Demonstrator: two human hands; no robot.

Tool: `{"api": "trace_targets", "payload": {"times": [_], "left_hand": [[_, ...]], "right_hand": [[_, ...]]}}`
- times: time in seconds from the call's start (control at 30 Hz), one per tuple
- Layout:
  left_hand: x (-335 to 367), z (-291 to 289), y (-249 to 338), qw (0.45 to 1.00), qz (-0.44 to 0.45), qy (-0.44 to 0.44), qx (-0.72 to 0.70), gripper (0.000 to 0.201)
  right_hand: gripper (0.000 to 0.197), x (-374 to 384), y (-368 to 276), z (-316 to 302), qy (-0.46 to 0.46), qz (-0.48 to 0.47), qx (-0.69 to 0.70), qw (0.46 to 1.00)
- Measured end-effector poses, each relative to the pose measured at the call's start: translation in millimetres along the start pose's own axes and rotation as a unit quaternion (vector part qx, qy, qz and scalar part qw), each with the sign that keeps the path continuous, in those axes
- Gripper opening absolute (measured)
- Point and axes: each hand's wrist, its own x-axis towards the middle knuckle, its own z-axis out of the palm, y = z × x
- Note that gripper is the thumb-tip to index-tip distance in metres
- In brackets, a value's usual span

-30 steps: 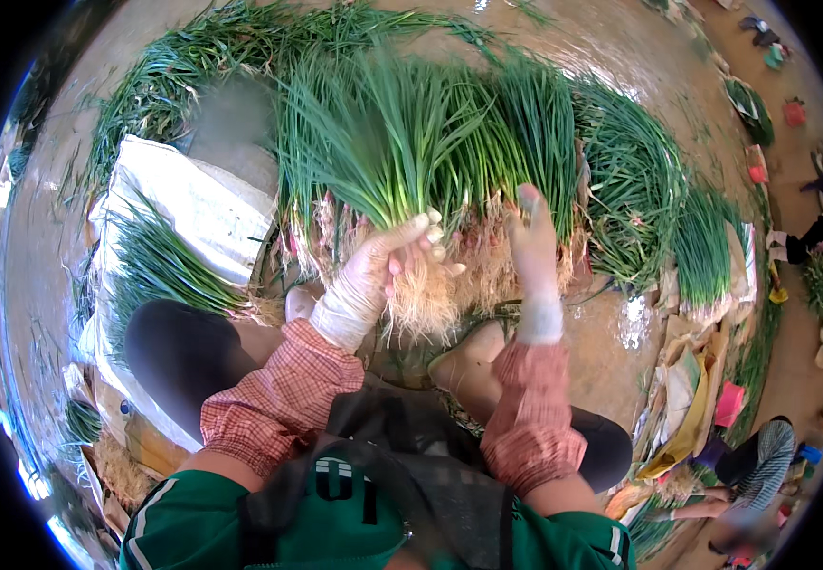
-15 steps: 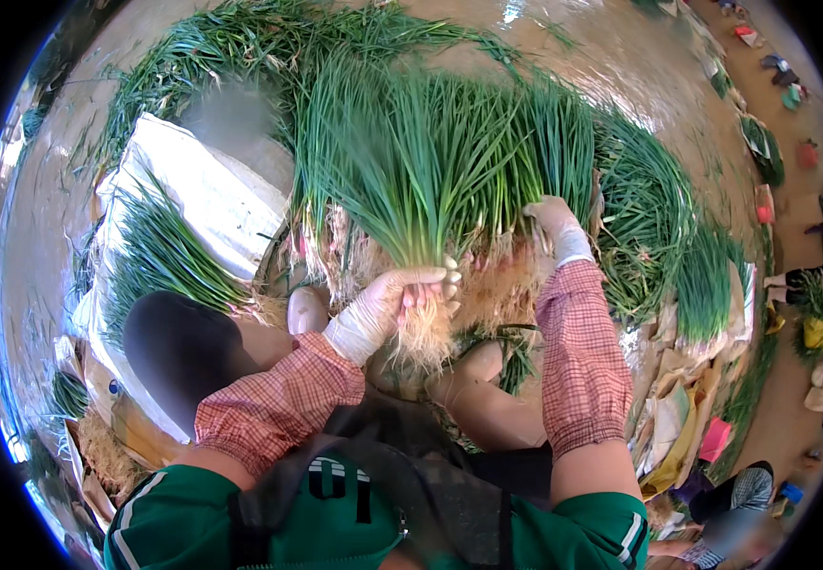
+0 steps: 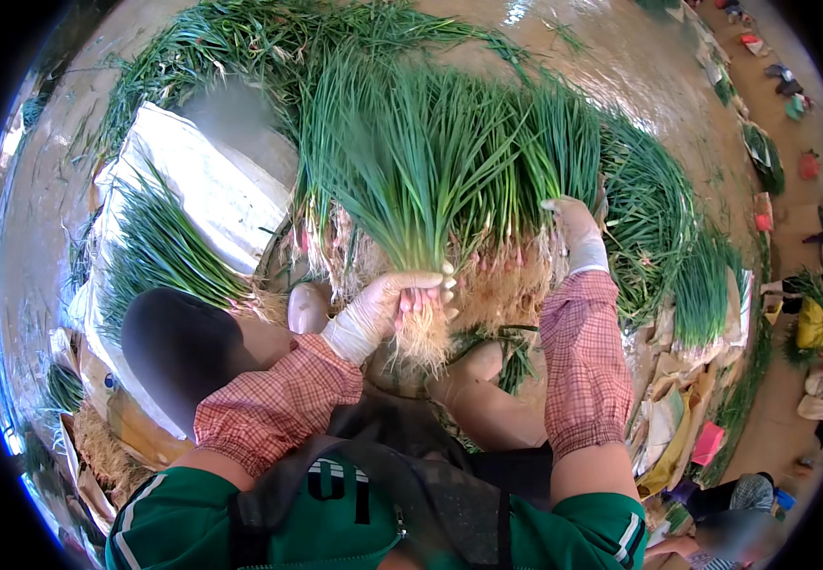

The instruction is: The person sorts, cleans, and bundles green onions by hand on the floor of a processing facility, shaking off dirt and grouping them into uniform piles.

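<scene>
My left hand [image 3: 378,312], in a pale thin glove, is closed around a bunch of scallions [image 3: 423,228] just above the roots. The bunch's green leaves fan out away from me, and its pale roots [image 3: 421,340] hang below my fingers. At the right part of a large row of scallions [image 3: 568,142], my gloved right hand [image 3: 578,233] is closed, its fingertips pinching stems low on the stalks. Some of its fingers are hidden behind the hand. The row's reddish bulbs and tangled roots [image 3: 506,277] face me.
A smaller scallion bunch [image 3: 169,242] lies on a white sack [image 3: 198,176] at left. Loose leaves [image 3: 231,43] spread at the back. More scallions [image 3: 701,294] stand at right beside sacking [image 3: 668,418]. Another person [image 3: 739,527] is at lower right. My bent knee [image 3: 183,351] is beside the left bunch.
My right hand has shifted slightly right along the row, its fingers still at the stems. The left hand keeps its hold on the bunch, almost unmoved.
</scene>
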Motion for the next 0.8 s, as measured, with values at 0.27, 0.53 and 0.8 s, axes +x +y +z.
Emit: {"api": "trace_targets", "payload": {"times": [0.27,0.53,0.8], "left_hand": [[12,-36,-17,0.999,0.02,0.029,0.037,0.03],[23,-55,-33,0.995,0.101,-0.011,-0.013,0.013],[5,-30,-12,0.991,0.074,-0.064,-0.094,0.022]], "right_hand": [[0.019,-47,-26,39,-0.049,0.096,0.29,0.951],[0.018,-114,-25,131,-0.054,-0.128,0.454,0.88],[0.022,-163,11,152,-0.09,-0.174,0.383,0.903]]}}
